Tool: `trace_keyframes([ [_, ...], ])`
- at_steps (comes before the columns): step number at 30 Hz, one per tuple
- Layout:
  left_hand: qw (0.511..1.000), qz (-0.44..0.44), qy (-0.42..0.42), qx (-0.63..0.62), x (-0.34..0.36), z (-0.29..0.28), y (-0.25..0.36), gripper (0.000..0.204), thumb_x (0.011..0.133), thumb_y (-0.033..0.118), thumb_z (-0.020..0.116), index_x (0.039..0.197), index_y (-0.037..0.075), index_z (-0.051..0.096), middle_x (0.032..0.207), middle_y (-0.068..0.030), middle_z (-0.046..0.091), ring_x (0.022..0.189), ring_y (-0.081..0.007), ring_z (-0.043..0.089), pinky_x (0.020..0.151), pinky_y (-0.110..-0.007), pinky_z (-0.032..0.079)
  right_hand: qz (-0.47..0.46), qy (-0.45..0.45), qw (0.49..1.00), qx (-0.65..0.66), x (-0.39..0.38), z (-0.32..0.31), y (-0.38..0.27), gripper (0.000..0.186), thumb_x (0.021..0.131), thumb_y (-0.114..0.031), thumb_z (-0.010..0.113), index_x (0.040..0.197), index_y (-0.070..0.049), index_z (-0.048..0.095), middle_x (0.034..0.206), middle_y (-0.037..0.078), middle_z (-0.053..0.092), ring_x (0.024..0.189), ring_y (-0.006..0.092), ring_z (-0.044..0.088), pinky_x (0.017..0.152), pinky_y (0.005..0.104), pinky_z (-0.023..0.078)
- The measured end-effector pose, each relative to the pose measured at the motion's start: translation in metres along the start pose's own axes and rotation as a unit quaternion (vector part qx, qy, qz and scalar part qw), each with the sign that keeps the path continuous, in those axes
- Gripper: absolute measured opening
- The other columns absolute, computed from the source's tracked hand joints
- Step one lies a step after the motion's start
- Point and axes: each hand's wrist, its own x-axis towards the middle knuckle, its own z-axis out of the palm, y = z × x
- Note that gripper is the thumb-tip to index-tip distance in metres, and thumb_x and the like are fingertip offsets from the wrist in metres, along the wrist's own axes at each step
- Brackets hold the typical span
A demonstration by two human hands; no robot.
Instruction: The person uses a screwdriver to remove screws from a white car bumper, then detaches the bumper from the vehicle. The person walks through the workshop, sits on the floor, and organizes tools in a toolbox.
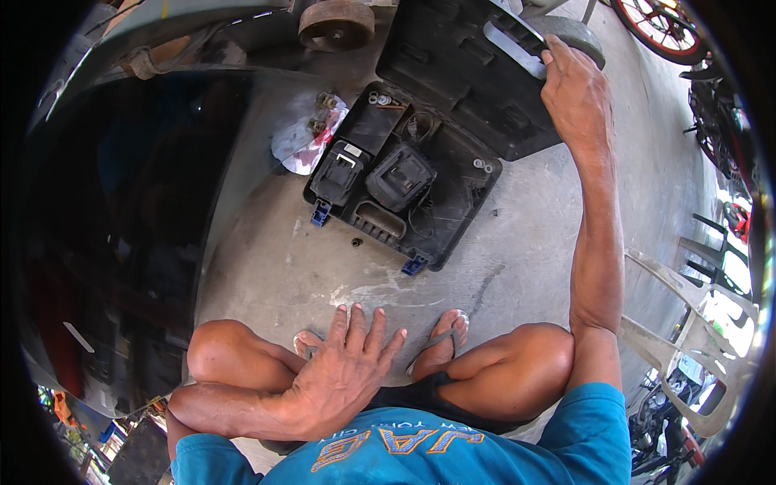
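Note:
A black plastic tool case [455,222] lies open on the floor in front of my feet, tilted in view. My right hand [579,95] reaches out and closes on the far right edge of its raised lid [485,97], beside a pale grey handle strip [515,50]. In the base sit a black, boxy charger-like unit [402,178] with a cord, and a black block with a white label [339,171] that looks like a battery. Two blue latches [321,212] hang from the near edge. Over my lap, my left hand [346,373] is spread, holding nothing.
A large glossy dark panel [121,226] fills the left side. Beyond the case are a wheel [335,26] and a stained white sheet [303,137] with small metal parts. A small dark piece [356,242] lies near the case. Plastic chairs [687,331] and a motorcycle wheel [663,31] stand right.

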Motion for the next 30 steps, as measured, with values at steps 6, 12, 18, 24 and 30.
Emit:
trace_keyframes([
  [6,1.000,0.006,-0.013,0.000,0.007,-0.003,-0.002,0.062,0.100,0.026,0.048,0.156,0.003,0.040,0.150,-0.0278,0.048,0.133,-0.0482,0.050,0.114,-0.058,0.036,-0.018,0.024,1.000,0.001,-0.002,0.006,0.006,0.026,0.099,-0.012,0.060,0.121,-0.006,0.073,0.101,0.018,0.077,0.094,0.0311,0.075,0.087,0.0457,0.058],
  [12,1.000,-0.001,-0.012,0.022,0.014,-0.002,-0.003,0.073,0.094,0.037,0.063,0.157,0.008,0.040,0.149,-0.0265,0.050,0.134,-0.0455,0.051,0.114,-0.057,0.037,-0.006,0.007,1.000,0.011,-0.002,0.005,0.006,0.027,0.099,-0.011,0.061,0.122,-0.007,0.072,0.101,0.017,0.077,0.095,0.0322,0.075,0.088,0.0471,0.057],
  [18,0.999,-0.028,0.047,-0.003,0.028,0.010,-0.024,0.063,0.092,0.024,0.059,0.148,-0.003,0.050,0.132,-0.0241,0.063,0.121,-0.0395,0.060,0.108,-0.051,0.044,-0.014,0.011,1.000,0.026,-0.007,0.009,0.008,0.029,0.099,-0.012,0.062,0.126,-0.010,0.071,0.110,0.014,0.076,0.107,0.0310,0.071,0.097,0.0482,0.052],
  [24,0.999,-0.015,0.033,0.003,0.061,0.011,-0.091,0.050,0.082,0.016,0.067,0.127,-0.005,0.063,0.103,-0.0142,0.069,0.102,-0.0291,0.067,0.093,-0.045,0.052,-0.006,0.066,0.997,0.032,-0.013,0.027,0.013,0.030,0.098,-0.014,0.063,0.127,-0.014,0.072,0.113,0.011,0.076,0.113,0.0294,0.070,0.103,0.0504,0.049],
  [30,0.960,-0.173,0.218,-0.038,0.161,0.045,-0.199,0.021,0.088,0.007,0.059,0.106,0.000,0.066,0.100,-0.0159,0.067,0.096,-0.0371,0.067,0.084,-0.049,0.054,0.010,0.101,0.995,-0.001,-0.018,0.031,0.007,0.031,0.095,-0.014,0.067,0.125,-0.016,0.074,0.115,0.009,0.076,0.116,0.0289,0.069,0.108,0.0513,0.046],
])
